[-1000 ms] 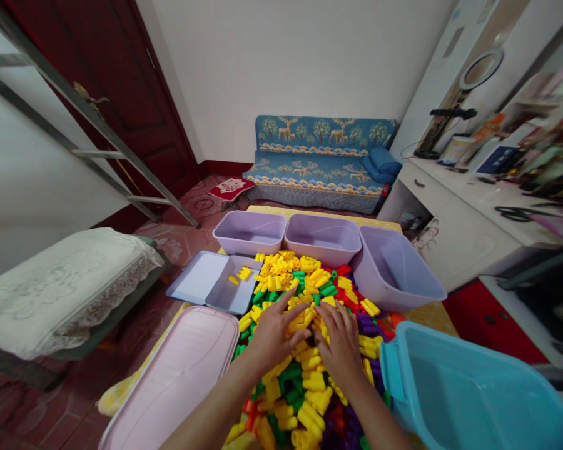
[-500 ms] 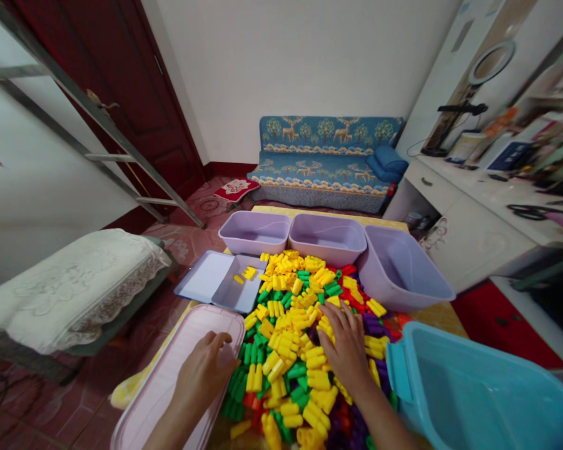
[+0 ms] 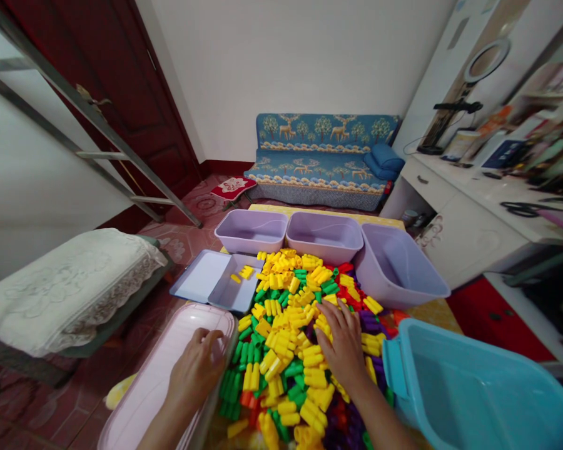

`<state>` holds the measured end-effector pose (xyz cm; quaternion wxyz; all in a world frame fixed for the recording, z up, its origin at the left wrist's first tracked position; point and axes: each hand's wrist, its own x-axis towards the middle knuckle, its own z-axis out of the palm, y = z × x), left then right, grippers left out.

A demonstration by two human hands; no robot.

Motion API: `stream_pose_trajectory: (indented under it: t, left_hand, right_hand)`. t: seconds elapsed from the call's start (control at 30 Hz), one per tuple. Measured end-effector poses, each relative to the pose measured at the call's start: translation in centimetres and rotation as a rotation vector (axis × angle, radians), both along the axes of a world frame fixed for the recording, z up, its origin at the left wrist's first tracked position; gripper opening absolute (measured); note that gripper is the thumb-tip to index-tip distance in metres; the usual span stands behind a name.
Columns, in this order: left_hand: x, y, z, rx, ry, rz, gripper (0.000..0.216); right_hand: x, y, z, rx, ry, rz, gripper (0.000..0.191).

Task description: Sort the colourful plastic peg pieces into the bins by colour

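Note:
My left hand (image 3: 196, 365) is on the right edge of a long pink lid (image 3: 173, 350), fingers curled over that edge and thumb towards the bricks. On the right part of a large pile of plastic building bricks (image 3: 286, 340), my right hand (image 3: 342, 340) lies palm down, its fingers loosely spread on the yellow pieces. The bricks look like short joined tubes, mostly yellow and green, with red and purple ones on the right side and underneath. What lies under my right palm is hidden.
Three lilac bins (image 3: 323, 240) line the table's far edge. An opened blue-grey case (image 3: 216, 297) with a few yellow bricks sits left of the pile. A turquoise tub (image 3: 406, 350) stands at right. Beyond are a patterned sofa (image 3: 319, 165), a ladder (image 3: 122, 156) and a white desk (image 3: 478, 194).
My left hand and the pink lid have shifted slightly left, away from the pile. My right hand stays at about the same spot on the bricks. The whole view has moved a little.

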<state>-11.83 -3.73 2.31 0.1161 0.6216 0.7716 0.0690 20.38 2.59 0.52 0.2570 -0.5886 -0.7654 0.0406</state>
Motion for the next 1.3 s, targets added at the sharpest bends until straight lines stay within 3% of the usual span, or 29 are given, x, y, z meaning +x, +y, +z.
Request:
stream_pose_trajectory:
  t: [0.17, 0.3, 0.47, 0.67, 0.8, 1.07, 1.3]
  left_hand:
    - [0.6, 1.0, -0.1, 0.061, -0.021, -0.005, 0.028]
    - [1.5, 2.5, 1.1, 0.183, -0.115, -0.008, 0.026]
    - [1.6, 7.2, 1.8, 0.352, -0.219, -0.089, 0.028]
    - [0.8, 15.6, -0.3, 0.205, -0.068, -0.125, 0.047]
    - [0.8, 19.1, -1.7, 0.069, 0.041, -0.166, 0.056]
    - [1.7, 20.1, -3.0, 0.006, 0.052, -0.196, 0.046]
    - [1.5, 20.1, -1.3, 0.05, 0.009, -0.177, 0.032]
  right_hand:
    - [0.0, 0.0, -0.1, 0.008, -0.011, -0.009, 0.045]
    - [0.0, 0.0, 0.0, -0.002, -0.008, -0.004, 0.045]
    - [0.0, 0.0, -0.1, 0.002, -0.01, -0.012, 0.045]
    - [0.1, 0.1, -0.5, 0.004, -0.008, -0.01, 0.045]
    - [0.1, 0.0, -0.3, 0.006, -0.017, -0.013, 0.045]
    - [0.0, 0.0, -0.3, -0.013, -0.017, -0.011, 0.047]
    - [0.1, 0.1, -0.2, -0.03, -0.025, -0.021, 0.048]
